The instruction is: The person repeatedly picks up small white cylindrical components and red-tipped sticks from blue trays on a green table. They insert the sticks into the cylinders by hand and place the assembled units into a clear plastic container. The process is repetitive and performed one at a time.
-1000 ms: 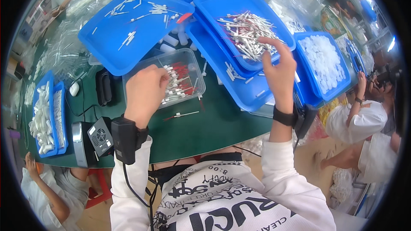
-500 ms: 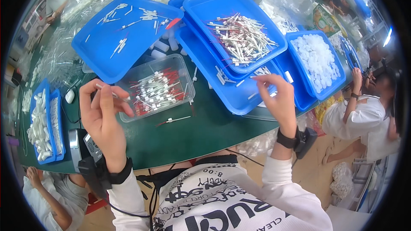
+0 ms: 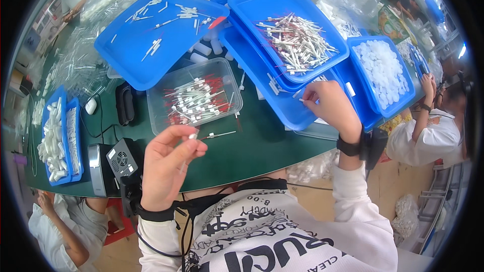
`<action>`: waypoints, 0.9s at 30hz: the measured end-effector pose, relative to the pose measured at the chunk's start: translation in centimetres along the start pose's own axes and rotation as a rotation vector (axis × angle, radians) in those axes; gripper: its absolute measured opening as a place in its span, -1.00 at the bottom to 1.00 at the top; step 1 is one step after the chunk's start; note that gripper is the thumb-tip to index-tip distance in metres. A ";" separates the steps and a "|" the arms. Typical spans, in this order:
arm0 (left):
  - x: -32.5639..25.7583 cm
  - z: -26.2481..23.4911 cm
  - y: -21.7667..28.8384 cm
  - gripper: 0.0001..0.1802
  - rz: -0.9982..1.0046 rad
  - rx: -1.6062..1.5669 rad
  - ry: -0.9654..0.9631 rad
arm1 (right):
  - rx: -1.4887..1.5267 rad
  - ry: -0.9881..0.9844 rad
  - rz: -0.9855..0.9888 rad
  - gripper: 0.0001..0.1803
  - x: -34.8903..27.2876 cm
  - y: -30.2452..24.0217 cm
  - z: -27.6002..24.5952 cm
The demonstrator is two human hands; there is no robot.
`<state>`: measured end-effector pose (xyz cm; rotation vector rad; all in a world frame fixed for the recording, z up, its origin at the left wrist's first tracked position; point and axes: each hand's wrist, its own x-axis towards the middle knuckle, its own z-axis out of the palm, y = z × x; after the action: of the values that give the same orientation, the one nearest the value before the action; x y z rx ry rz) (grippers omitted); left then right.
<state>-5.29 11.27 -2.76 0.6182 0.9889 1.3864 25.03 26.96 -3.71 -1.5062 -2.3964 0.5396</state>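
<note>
My left hand (image 3: 169, 163) is raised over the near table edge, in front of the clear plastic box. Its thumb and fingers pinch a thin white stick (image 3: 182, 165) with a small white collar near the fingertips. The clear box (image 3: 235, 70) holds a heap of white-collared sticks (image 3: 196, 102) with red ends. My right hand (image 3: 333, 105) is over the near end of the lower blue tray (image 3: 290, 116), thumb and index finger closed on a small white piece (image 3: 301, 100), whose exact kind I cannot make out. One loose stick (image 3: 220, 134) lies on the green table beside the box.
A blue tray (image 3: 126, 55) with scattered sticks overhangs the box's far side. Another tray (image 3: 247, 7) bears a large stick pile. White discs fill a tray (image 3: 381, 73) at right; white cylinders fill one (image 3: 54, 141) at left. A black fan-vented device (image 3: 123, 158) stands nearby. Other people sit at both sides.
My left hand has moved right and nearer to me, from beside the clear box, turning its pinched stick downward. My right hand has bent its fingers down over the lower blue tray.
</note>
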 end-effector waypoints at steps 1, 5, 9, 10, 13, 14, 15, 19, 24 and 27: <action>-0.3 0.4 -0.2 -0.79 -0.001 0.013 0.008 | 0.049 0.062 -0.035 -0.90 -0.6 -0.7 -0.3; -2.1 0.2 -0.6 -0.83 0.064 0.079 -0.057 | 0.480 0.218 -0.171 -0.87 -3.7 -7.5 -1.4; -3.0 1.7 -0.4 -0.75 0.077 0.079 -0.051 | 0.982 -0.021 -0.227 -0.81 -5.3 -10.4 0.9; -3.2 1.9 -0.4 -0.72 0.079 0.044 -0.041 | 1.081 -0.064 -0.169 -0.81 -5.5 -11.1 1.6; -2.9 2.3 -1.4 -0.60 0.197 -0.044 0.041 | 1.220 -0.122 -0.153 -0.80 -6.2 -12.1 3.9; -2.9 2.4 -1.6 -0.57 0.190 -0.108 0.061 | 1.211 -0.115 -0.135 -0.80 -6.3 -12.6 4.2; -2.9 2.4 -1.8 -0.54 0.182 -0.171 0.079 | 1.203 -0.107 -0.116 -0.80 -6.4 -13.0 4.5; -3.0 2.5 -1.8 -0.43 0.185 -0.240 0.106 | 1.138 -0.033 -0.182 -0.83 -6.8 -12.8 5.8; -3.0 2.6 -2.0 -0.44 0.152 -0.220 0.155 | 1.123 -0.013 -0.233 -0.83 -7.1 -12.6 5.8; -3.1 3.3 -2.1 -0.49 0.137 -0.200 0.199 | 1.141 0.004 -0.260 -0.82 -7.3 -12.5 5.6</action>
<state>-1.07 8.55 -2.30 0.4098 0.9630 1.6701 15.75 14.51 -3.41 -0.6580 -1.6369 1.4643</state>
